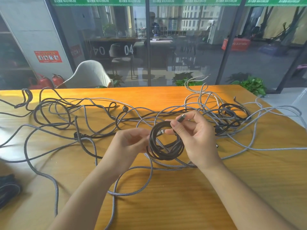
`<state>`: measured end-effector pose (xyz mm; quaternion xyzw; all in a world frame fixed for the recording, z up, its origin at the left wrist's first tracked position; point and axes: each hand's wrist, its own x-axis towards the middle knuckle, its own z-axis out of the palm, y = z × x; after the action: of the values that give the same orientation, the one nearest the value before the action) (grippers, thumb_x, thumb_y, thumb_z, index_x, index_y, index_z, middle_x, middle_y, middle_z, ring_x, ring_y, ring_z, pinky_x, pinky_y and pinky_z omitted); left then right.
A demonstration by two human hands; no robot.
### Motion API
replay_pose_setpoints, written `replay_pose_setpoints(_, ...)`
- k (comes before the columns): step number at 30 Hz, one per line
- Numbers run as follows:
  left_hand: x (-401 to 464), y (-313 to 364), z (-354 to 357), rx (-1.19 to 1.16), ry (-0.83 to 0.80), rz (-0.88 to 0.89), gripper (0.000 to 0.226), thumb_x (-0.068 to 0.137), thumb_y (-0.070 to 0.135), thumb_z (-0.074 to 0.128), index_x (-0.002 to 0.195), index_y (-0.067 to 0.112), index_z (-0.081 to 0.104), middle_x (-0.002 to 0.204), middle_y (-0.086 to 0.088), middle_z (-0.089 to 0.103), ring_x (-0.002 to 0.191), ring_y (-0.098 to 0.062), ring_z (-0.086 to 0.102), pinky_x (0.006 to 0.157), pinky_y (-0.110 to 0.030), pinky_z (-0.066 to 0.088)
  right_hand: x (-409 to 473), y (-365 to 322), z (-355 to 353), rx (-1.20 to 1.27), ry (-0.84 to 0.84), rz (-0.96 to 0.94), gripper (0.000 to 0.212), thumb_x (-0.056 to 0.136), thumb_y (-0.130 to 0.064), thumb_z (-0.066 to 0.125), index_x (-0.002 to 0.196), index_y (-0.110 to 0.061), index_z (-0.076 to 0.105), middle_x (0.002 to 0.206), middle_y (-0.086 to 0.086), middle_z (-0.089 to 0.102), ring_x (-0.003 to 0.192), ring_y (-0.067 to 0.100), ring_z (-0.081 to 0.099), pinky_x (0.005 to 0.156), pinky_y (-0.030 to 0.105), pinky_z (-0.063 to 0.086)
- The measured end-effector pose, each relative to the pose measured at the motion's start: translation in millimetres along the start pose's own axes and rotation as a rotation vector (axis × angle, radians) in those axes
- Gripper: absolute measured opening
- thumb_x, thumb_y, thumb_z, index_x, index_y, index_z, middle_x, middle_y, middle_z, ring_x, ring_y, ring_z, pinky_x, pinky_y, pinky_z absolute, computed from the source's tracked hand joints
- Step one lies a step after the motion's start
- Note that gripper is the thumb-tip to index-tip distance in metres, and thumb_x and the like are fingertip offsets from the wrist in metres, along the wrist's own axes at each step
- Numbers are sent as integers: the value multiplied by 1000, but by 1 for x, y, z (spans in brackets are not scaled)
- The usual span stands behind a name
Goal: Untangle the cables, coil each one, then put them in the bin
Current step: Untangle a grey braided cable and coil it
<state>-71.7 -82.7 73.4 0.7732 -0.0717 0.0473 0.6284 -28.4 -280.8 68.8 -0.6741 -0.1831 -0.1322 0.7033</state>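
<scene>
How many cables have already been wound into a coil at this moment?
1 for certain: the dark coil held between the left hand and right hand above the table. A dark bundle at the left edge may be another; it is cut off.

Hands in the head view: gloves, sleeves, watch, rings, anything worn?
Nothing worn that shows. The left hand and right hand are bare, no gloves, no rings visible. Both forearms are bare to the bottom frame edge: no sleeves, watch, bands or markers in view. Short, unpainted nails on the right hand.

Glossy wooden table [166, 205], grey braided-cloth cables [54, 185], dark braided coil [166, 146], matt metal plug [181, 117]
</scene>
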Motion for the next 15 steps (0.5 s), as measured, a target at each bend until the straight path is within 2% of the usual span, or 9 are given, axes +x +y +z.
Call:
replay_pose_setpoints(2,-1,1,1,33,-11,25,24,103,6,61,93,13,82,84,-9,77,78,-21,72,74,-27,59,0,2,2,-13,-14,-9,17,93,-20,73,95,-12,58,86,5,79,80,28,79,86,51,60)
replay_pose_setpoints(4,-1,2,2,24,-11,33,23,103,8,61,95,12,82,85,-13,76,76,-21,67,71,-27,56,0,3,3,-29,-21,-14,18,92,-23,73,94,-13,59,85,3,78,79,26,79,84,51,61)
replay_pose_setpoints(6,-2,4,1,-36,-18,16,22,103,14,61,99,13,83,90,-11,78,80,-23,69,76,-29,57,0,5,2,-69,-20,-15,17,93,-22,74,94,-12,60,83,2,78,78,21,78,82,47,61)
replay_pose_setpoints(10,-4,9,4,-84,-43,-22,33,109,26,49,111,19,81,108,-1,80,104,-20,73,97,-33,55,1,8,1,-73,-6,-10,16,94,-20,75,93,-13,60,84,4,77,78,26,79,83,56,61)
replay_pose_setpoints(12,-5,11,6,-96,-49,-45,39,111,34,42,117,22,79,113,3,79,111,-16,71,102,-35,52,1,9,0,-86,2,-5,16,94,-18,75,93,-12,60,83,5,77,78,25,79,83,55,61)
replay_pose_setpoints(15,-6,13,6,-67,-43,-4,27,102,35,58,122,29,75,114,7,78,113,-12,70,101,-32,51,-1,9,0,-115,-6,-6,15,95,-17,75,91,-14,61,84,3,78,78,23,79,80,48,62)
